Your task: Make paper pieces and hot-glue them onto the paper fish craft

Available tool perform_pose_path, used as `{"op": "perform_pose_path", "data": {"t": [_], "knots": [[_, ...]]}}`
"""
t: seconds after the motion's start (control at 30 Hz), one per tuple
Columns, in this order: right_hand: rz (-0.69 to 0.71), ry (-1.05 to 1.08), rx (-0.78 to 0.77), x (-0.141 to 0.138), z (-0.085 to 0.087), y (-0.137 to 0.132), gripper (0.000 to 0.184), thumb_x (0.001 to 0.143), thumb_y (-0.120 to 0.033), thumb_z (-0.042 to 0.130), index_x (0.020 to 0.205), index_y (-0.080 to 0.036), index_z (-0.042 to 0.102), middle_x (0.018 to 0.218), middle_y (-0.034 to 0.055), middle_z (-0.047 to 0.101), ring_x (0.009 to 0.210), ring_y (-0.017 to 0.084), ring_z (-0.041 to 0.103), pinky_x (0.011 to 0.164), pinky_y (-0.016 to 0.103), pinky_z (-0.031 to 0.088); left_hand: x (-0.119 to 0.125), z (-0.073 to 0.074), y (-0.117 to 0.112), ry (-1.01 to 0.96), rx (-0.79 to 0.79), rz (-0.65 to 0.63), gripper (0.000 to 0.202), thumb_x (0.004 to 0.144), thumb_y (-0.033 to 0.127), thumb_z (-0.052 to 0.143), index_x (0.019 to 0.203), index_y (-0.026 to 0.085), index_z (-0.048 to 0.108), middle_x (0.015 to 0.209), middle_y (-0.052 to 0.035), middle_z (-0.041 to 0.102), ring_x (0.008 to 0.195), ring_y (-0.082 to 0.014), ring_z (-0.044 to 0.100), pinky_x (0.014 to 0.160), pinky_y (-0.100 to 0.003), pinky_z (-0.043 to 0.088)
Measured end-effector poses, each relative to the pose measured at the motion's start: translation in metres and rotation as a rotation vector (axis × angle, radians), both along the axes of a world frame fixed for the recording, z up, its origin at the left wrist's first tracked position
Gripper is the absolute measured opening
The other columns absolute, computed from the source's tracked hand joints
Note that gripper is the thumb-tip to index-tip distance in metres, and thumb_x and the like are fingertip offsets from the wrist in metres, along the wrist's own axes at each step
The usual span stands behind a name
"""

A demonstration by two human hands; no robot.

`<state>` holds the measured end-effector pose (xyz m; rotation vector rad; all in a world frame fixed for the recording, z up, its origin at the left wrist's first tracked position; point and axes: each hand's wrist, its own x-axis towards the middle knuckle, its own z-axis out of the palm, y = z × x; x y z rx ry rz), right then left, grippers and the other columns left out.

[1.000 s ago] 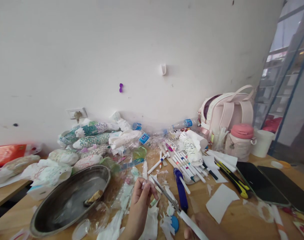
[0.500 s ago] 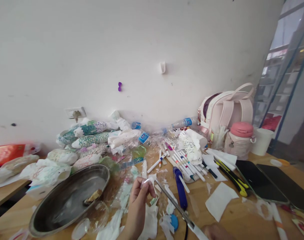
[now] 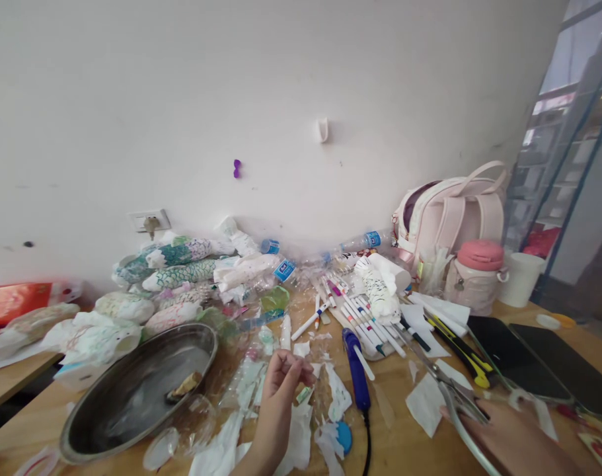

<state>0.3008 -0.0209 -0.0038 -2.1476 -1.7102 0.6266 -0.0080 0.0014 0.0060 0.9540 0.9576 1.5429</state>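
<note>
My left hand (image 3: pixel 283 390) is raised over the littered middle of the table. Its thumb and fingers are pinched together, and whatever is between them I cannot make out. White paper scraps (image 3: pixel 297 439) and clear plastic lie beneath it. At the lower right, my right hand (image 3: pixel 523 437) grips a pair of metal scissors (image 3: pixel 449 390), partly cut off by the frame's bottom edge. The blades point up and left, over a white paper piece (image 3: pixel 424 404). Between the hands lies a purple-blue glue gun (image 3: pixel 356 370) with a white stick and a black cord.
A dark oval metal basin (image 3: pixel 147 390) stands at left, near several decorated fish-like shapes (image 3: pixel 182 274). Markers (image 3: pixel 363 317) and plastic bottles (image 3: pixel 357 243) crowd the back. To the right are a yellow-black cutter (image 3: pixel 459 350), two phones (image 3: pixel 516 357), a jar (image 3: pixel 474 281) and a backpack (image 3: pixel 454 215).
My right hand has carried the scissors to the right, away from my left hand. The shiny clear piece seen at my left fingertips no longer shows there.
</note>
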Motion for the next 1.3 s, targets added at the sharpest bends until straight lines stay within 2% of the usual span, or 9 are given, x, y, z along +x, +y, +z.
{"op": "perform_pose_path", "data": {"t": [0.1,0.33,0.5,0.63,0.73,0.9,1.03,1.2,1.3], "knots": [[0.009,0.027,-0.15,0.003,-0.008,-0.002,0.036,0.074,-0.052,0.05,0.076,-0.024,0.073,0.077,0.008,0.073,0.08,0.03,0.067,0.067,0.035,0.047,-0.001,-0.002,0.001,0.057,-0.016,0.013,0.023,0.075,0.038,0.064,0.069,0.02,0.05,0.059,0.0049,0.058,0.055,-0.0094,0.049,0.06,-0.022,0.041],[-0.02,-0.081,-0.023,-0.004,-0.024,0.007,0.042,0.079,-0.051,0.039,0.072,-0.021,0.068,0.073,0.0117,0.072,0.077,0.031,0.066,0.065,0.035,0.045,-0.003,-0.005,0.003,0.144,-0.04,0.049,0.024,0.075,0.042,0.062,0.069,0.021,0.051,0.055,0.0062,0.053,0.051,-0.0093,0.042,0.054,-0.021,0.037],[0.0,-0.157,-0.096,-0.008,-0.017,0.009,0.041,0.078,-0.049,0.039,0.077,-0.019,0.067,0.08,0.0144,0.072,0.083,0.033,0.065,0.069,0.038,0.044,-0.002,-0.006,0.003,0.132,-0.055,0.049,0.026,0.072,0.043,0.065,0.072,0.021,0.051,0.055,0.0069,0.05,0.05,-0.0095,0.041,0.05,-0.021,0.034],[0.023,-0.125,0.027,-0.006,-0.017,0.003,0.036,0.078,-0.046,0.042,0.069,-0.022,0.067,0.073,0.0105,0.072,0.077,0.029,0.066,0.066,0.034,0.044,-0.001,-0.006,0.003,0.111,-0.099,0.054,0.027,0.07,0.044,0.066,0.075,0.022,0.049,0.05,0.0082,0.047,0.048,-0.0098,0.038,0.046,-0.02,0.031],[0.061,-0.143,0.019,-0.006,-0.015,0.001,0.036,0.079,-0.045,0.041,0.071,-0.023,0.068,0.073,0.01,0.072,0.078,0.03,0.066,0.066,0.036,0.044,-0.002,-0.007,0.004,0.1,-0.112,0.045,0.029,0.07,0.045,0.065,0.075,0.022,0.049,0.05,0.0084,0.046,0.047,-0.0093,0.037,0.045,-0.02,0.029],[0.056,-0.181,-0.03,-0.017,0.001,0.006,0.037,0.08,-0.048,0.041,0.066,-0.024,0.065,0.071,0.0112,0.072,0.075,0.034,0.066,0.063,0.039,0.044,-0.002,-0.007,0.005,0.089,-0.099,0.028,0.028,0.07,0.043,0.067,0.075,0.022,0.05,0.053,0.0086,0.046,0.046,-0.0078,0.037,0.044,-0.019,0.03],[0.056,-0.156,-0.018,-0.028,0.009,0.023,0.037,0.08,-0.046,0.047,0.087,-0.019,0.072,0.087,0.0142,0.072,0.084,0.034,0.067,0.066,0.037,0.048,-0.001,-0.006,0.004,0.09,-0.099,0.012,0.028,0.069,0.043,0.067,0.072,0.021,0.051,0.054,0.0087,0.044,0.045,-0.0067,0.038,0.044,-0.019,0.03],[0.115,-0.201,0.142,-0.029,-0.008,0.045,0.037,0.084,-0.029,0.046,0.108,-0.008,0.065,0.114,0.0169,0.064,0.104,0.028,0.06,0.09,0.033,0.044,0.0,-0.005,0.003,0.112,-0.091,0.006,0.025,0.071,0.04,0.066,0.072,0.02,0.051,0.058,0.008,0.046,0.046,-0.0065,0.039,0.045,-0.019,0.03],[0.151,-0.222,0.206,-0.024,-0.02,0.049,0.036,0.083,-0.027,0.046,0.104,-0.006,0.066,0.11,0.0192,0.065,0.103,0.03,0.059,0.092,0.038,0.043,0.0,-0.005,0.003,0.115,-0.086,0.006,0.023,0.071,0.037,0.066,0.072,0.02,0.051,0.057,0.0079,0.046,0.046,-0.007,0.039,0.045,-0.019,0.031]]}}
